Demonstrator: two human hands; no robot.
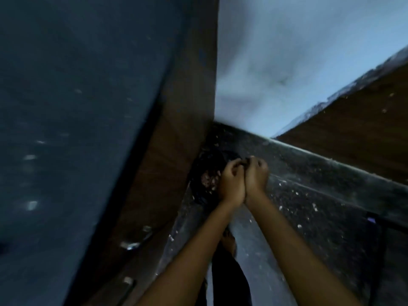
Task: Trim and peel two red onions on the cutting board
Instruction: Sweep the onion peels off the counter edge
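Observation:
The frame is blurred and dim. My left hand (231, 184) and my right hand (256, 177) are pressed side by side with the fingers curled in. They hover over a dark bin (199, 173) in a floor corner. A small dark scrap (244, 164) shows between the fingertips of both hands; what else the palms hold is hidden. Pinkish onion scraps (208, 180) lie inside the bin, just left of my left hand. No whole onion, knife or cutting board is in view.
A brown wooden cabinet side (176, 129) rises on the left beside a dark speckled surface (66, 107). A pale wall (287, 62) stands behind. The dark speckled floor and ledge (320, 184) run to the right. My foot (228, 239) shows below.

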